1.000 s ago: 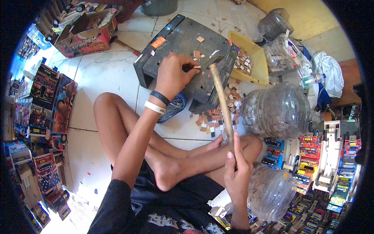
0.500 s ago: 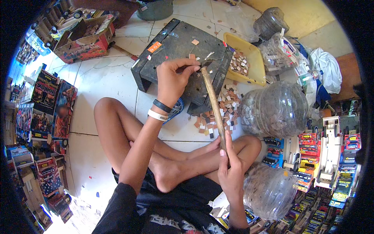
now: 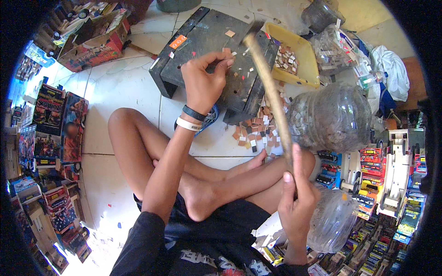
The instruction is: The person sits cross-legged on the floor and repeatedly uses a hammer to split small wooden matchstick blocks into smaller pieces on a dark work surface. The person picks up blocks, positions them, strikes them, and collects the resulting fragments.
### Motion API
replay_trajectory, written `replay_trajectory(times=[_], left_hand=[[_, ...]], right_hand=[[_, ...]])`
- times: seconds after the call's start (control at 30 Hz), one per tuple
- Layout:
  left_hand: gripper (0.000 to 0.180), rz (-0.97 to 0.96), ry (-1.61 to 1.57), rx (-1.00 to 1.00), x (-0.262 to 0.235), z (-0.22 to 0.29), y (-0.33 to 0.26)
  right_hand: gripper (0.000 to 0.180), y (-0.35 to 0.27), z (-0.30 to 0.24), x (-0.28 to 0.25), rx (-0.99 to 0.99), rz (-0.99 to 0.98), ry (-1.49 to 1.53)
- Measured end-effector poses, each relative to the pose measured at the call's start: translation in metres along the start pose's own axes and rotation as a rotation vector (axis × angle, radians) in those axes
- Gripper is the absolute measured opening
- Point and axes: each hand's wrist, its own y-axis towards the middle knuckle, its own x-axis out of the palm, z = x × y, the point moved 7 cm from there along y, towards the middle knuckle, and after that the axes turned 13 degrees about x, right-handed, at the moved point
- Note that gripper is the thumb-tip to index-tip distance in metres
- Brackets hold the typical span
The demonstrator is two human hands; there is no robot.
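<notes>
My right hand [image 3: 299,202] grips the lower part of a hammer's wooden handle [image 3: 269,85]. Slightly blurred, the dark hammer head [image 3: 253,31] shows over the right half of a low black wooden bench [image 3: 202,43], apart from my left hand. Above the bench's near part, my left hand [image 3: 205,78] has thumb and forefinger pinched together. What they hold is too small to make out. A brown square tile [image 3: 226,51] shows just beyond those fingertips. Another tan tile [image 3: 229,33] and small coloured scraps lie on the bench top.
Loose small tiles [image 3: 251,133] are heaped on the floor right of the bench. Beside it stands a yellow tray [image 3: 308,76] with more pieces. Large clear plastic jugs [image 3: 331,117] are at my right. Toy trucks [image 3: 60,124] line both sides, and a red carton [image 3: 94,46] stands far left.
The hammer head has moved away from my left fingertips, up and to the right. My right hand has shifted right with the handle. My left hand stays pinched above the bench.
</notes>
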Motion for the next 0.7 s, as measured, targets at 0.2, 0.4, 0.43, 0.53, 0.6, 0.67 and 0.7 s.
replay_trajectory(times=[0.2, 0.4, 0.43, 0.53, 0.6, 0.67, 0.7], left_hand=[[0.01, -0.076, 0.155, 0.031, 0.001, 0.001, -0.001], [0.01, -0.081, 0.05, -0.028, 0.004, -0.007, -0.002], [0.01, -0.084, 0.049, -0.015, 0.004, -0.006, -0.002], [0.009, -0.095, 0.084, 0.017, 0.003, -0.006, -0.003], [0.008, -0.105, 0.105, 0.065, 0.002, -0.004, -0.003], [0.008, -0.12, 0.088, 0.031, 0.004, -0.008, -0.004], [0.007, -0.101, 0.075, 0.072, 0.003, -0.005, -0.002]], right_hand=[[0.047, 0.005, -0.004, 0.004, -0.097, -0.048, -0.034], [0.047, 0.0, -0.003, -0.006, -0.092, 0.073, 0.031], [0.047, -0.001, -0.005, -0.009, -0.121, 0.104, 0.028], [0.048, 0.003, 0.006, 0.005, 0.001, -0.112, -0.041], [0.049, 0.007, 0.007, 0.004, -0.049, -0.097, -0.017], [0.05, 0.009, 0.01, 0.006, -0.095, -0.052, -0.01], [0.05, 0.009, 0.011, 0.009, -0.113, -0.013, -0.007]])
